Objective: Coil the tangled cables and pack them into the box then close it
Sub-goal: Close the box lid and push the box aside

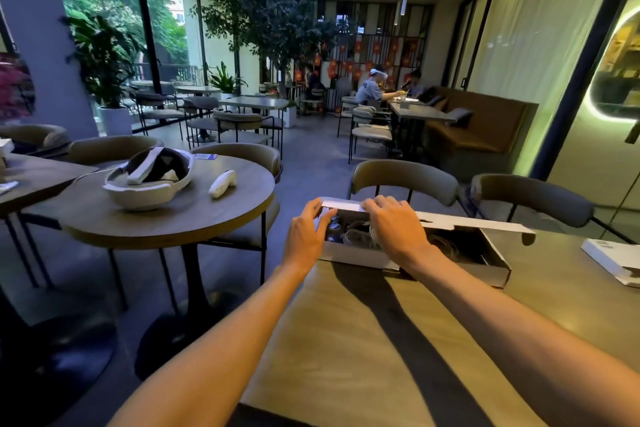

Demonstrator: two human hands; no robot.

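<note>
Looking down from the head camera: a white box (356, 255) sits on the wooden surface (363, 340), coiled cables (356, 236) inside. Left hand (306, 232) pinches the left corner of the half-raised lid (450, 220); right hand (394, 222) curls its fingers (384, 205) over the lid's front edge.

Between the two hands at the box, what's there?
In the head view, between the left hand and right hand runs the white lid flap both hold; under it, coiled cables lie in the open box.

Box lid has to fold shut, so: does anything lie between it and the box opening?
Only the right hand, stretched across the open box to hold the lid alongside the left hand. The cables seem to lie below the rim.
</note>
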